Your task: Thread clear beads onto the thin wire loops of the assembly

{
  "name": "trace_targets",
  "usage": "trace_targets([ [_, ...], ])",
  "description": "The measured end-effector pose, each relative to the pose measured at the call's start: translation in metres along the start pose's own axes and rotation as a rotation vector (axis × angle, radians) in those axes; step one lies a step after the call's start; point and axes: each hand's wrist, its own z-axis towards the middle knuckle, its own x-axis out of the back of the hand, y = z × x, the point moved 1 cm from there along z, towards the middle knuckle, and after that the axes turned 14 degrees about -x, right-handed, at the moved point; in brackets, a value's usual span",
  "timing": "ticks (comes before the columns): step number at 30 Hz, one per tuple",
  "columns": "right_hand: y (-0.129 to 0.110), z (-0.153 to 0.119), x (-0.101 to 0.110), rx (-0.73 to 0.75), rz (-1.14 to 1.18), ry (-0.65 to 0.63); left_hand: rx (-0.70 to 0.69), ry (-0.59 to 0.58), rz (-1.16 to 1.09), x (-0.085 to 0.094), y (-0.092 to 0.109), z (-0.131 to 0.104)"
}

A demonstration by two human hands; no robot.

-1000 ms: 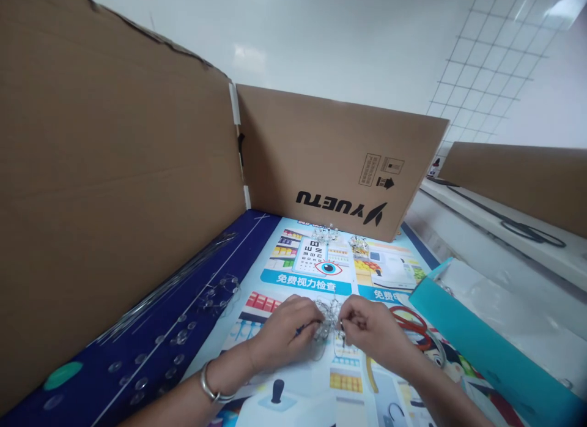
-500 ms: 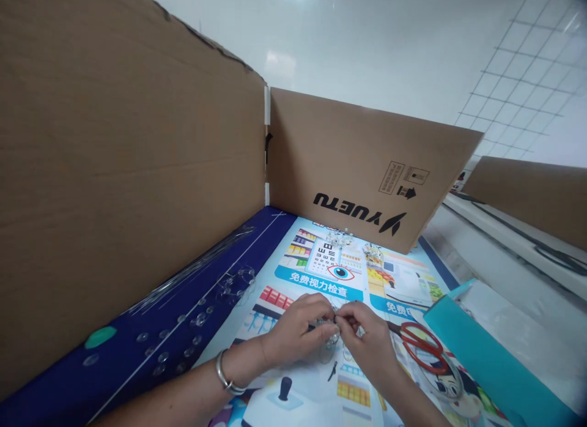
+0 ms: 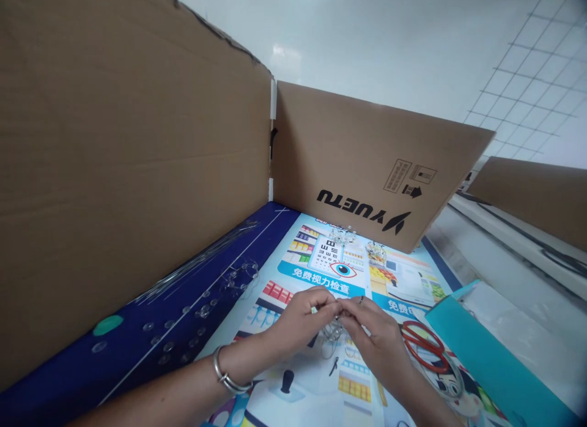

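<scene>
My left hand [image 3: 303,322] and my right hand [image 3: 375,330] meet over the printed sheet, fingertips pinched together. Between and just below them hangs a clear beaded wire piece [image 3: 332,333], partly hidden by the fingers. Both hands appear to grip it; the exact spot each one pinches is covered. A dark ring-like spot shows on a finger of my right hand. Red-handled scissors [image 3: 424,346] lie just right of my right hand, their blades hidden behind it.
Loose clear beads [image 3: 169,346], a beaded wire loop [image 3: 241,275], a green piece [image 3: 108,325] and thin wires [image 3: 197,262] lie on the blue cloth. Two beaded pieces, one clear [image 3: 343,235], sit near the cardboard wall [image 3: 358,158]. A teal box [image 3: 486,353] stands right.
My hands have shifted slightly, the fingertips drawing closer together and my right hand turning flatter over the beaded piece. The view has moved a little.
</scene>
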Motion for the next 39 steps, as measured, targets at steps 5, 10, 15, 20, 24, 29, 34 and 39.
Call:
trace_targets([
  [5, -0.003, -0.005, -0.001, 0.082, -0.123, 0.109, 0.076, 0.031, -0.109, -0.004, 0.005, -0.002],
  [10, -0.007, -0.004, 0.005, 0.101, -0.177, 0.099, 0.042, 0.016, -0.083, -0.003, 0.008, -0.002],
  [15, 0.000, -0.002, 0.007, 0.049, -0.228, 0.057, 0.028, -0.014, -0.049, -0.003, 0.009, -0.002],
  [20, 0.017, 0.002, 0.005, -0.043, -0.212, 0.088, 0.039, 0.056, 0.017, 0.001, -0.005, -0.002],
  [24, 0.026, 0.007, 0.009, -0.148, -0.116, 0.110, 0.044, 0.110, 0.110, 0.008, -0.021, 0.000],
  [29, 0.026, 0.011, 0.018, -0.213, -0.076, 0.025, -0.092, 0.026, 0.294, 0.009, -0.026, -0.001],
  [34, 0.026, 0.014, 0.029, -0.266, -0.090, -0.144, -0.249, -0.074, 0.457, 0.007, -0.028, -0.005],
  [39, 0.021, 0.014, 0.041, -0.232, -0.068, -0.313, -0.338, -0.119, 0.543, 0.009, -0.031, -0.007],
])
